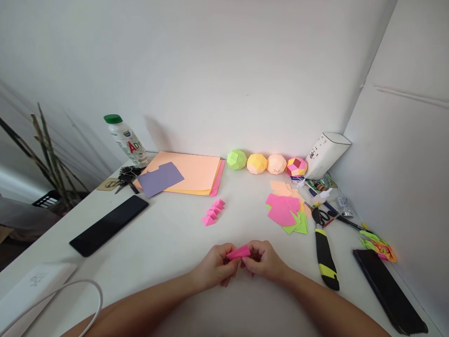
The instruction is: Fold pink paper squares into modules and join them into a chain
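A small folded piece of pink paper [239,252] is pinched between both hands near the table's front edge. My left hand [214,267] grips its left end, thumb in front. My right hand [264,260] closes on its right end, with some fingers hidden behind. Just beyond the hands stands a short row of folded pink paper pieces [213,212], nested against each other. To the right lies a loose pile of pink paper cutouts [283,208], with green cutouts [300,223] under them and peach ones [280,187] behind.
Paper polyhedra [257,163] line the wall. At left are coloured sheets [192,168], a purple piece [161,179], keys [128,177], a bottle [128,142], a black phone [110,225] and a white power bank [33,292]. A utility knife [325,255] and black case [389,290] lie right.
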### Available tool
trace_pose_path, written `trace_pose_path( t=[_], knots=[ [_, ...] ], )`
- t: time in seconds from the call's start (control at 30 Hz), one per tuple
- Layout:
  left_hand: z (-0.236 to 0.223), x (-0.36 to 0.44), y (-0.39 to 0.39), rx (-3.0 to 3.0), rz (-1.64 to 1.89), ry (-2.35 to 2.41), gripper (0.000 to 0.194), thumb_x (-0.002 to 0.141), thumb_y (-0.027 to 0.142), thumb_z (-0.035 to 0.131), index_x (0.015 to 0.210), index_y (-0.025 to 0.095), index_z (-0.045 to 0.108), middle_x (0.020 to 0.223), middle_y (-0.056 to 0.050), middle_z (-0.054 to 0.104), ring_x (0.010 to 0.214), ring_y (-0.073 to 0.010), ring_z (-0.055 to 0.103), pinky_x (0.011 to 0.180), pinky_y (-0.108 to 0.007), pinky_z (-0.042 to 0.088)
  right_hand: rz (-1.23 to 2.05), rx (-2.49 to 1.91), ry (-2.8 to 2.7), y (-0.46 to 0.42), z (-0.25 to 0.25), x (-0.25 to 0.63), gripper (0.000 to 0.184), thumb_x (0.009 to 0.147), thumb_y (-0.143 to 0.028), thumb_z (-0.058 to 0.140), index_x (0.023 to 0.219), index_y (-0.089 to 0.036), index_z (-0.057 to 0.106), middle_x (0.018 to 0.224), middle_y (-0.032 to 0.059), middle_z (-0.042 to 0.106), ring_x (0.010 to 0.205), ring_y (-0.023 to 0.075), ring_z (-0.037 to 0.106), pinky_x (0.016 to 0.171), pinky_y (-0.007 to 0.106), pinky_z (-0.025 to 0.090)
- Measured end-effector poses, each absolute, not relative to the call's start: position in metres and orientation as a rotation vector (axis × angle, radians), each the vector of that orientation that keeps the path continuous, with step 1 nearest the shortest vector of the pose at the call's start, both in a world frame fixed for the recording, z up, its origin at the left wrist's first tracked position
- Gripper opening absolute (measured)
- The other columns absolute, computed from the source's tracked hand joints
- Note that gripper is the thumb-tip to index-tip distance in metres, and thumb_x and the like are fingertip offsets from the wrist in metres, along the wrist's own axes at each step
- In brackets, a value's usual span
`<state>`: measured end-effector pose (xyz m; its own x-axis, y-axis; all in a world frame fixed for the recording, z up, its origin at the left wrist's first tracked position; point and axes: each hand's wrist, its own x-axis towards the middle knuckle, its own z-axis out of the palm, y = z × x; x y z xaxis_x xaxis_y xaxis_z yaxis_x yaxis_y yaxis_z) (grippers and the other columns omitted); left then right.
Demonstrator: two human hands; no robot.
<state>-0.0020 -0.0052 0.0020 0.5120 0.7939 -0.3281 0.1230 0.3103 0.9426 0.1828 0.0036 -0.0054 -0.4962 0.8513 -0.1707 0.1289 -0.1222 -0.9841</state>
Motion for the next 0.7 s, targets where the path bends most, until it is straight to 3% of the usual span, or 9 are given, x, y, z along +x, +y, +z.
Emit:
trace_pose_path(
  t=[0.5,0.7],
  knots=[
    [-0.0003,-0.0013,-0.0063,1.299,0.512,0.965,0.008,0.067,0.009,0.047,0.068,0.017,0.048,0.044,0.01,0.047,0.034,-0.0054,0.044,0.035,-0.016,0.031,1.495,-1.098,-1.809,0.0031,-0.0025,0.1807,0.006,0.062,-0.01,0.051,0.06,-0.014,0.054,0.049,-0.0059,0.043,0.043,0.0054,0.034,0.04,0.018,0.025],
    [0.0008,-0.0043,-0.0035,1.203,0.569,0.912,0.007,0.069,0.012,0.049,0.068,0.019,0.046,0.042,0.01,0.049,0.03,-0.0062,0.044,0.032,-0.016,0.031,1.664,-1.105,-1.6,0.0047,-0.0001,0.1834,0.004,0.066,-0.014,0.049,0.068,-0.015,0.053,0.054,-0.0025,0.055,0.039,0.0085,0.049,0.037,0.019,0.036]
  ],
)
